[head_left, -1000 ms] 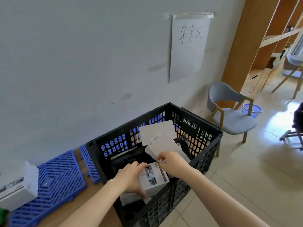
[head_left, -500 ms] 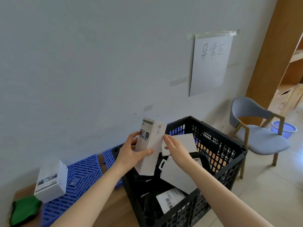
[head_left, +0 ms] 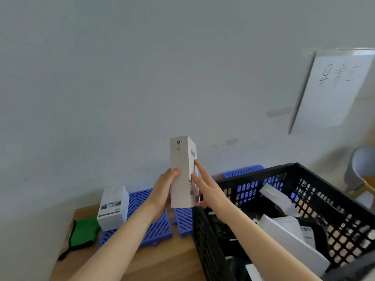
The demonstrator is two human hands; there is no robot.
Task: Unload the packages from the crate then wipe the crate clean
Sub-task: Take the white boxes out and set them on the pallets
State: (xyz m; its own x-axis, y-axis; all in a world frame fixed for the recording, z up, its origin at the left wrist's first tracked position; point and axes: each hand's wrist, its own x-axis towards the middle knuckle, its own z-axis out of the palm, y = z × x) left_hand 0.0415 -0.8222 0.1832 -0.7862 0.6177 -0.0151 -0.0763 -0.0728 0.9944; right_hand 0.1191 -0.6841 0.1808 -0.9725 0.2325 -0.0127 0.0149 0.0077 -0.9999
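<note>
Both hands hold a tall white box (head_left: 182, 175) upright at centre frame, just left of the crate. My left hand (head_left: 162, 191) grips its left side with the thumb on the front, and my right hand (head_left: 209, 189) presses straight fingers (head_left: 199, 169) against its right face. The black crate (head_left: 205, 236) sits at 4 o'clock with more white packages (head_left: 288, 238) lying inside. At 8 o'clock a second white box (head_left: 113, 207) stands on blue mats (head_left: 150, 216), beside a green cloth (head_left: 83, 233).

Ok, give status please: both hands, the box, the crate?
Left grip holds white box upright, left of crate. Right grip flat on its side, fingers straight. Several packages still in crate. No obstruction seen.
</note>
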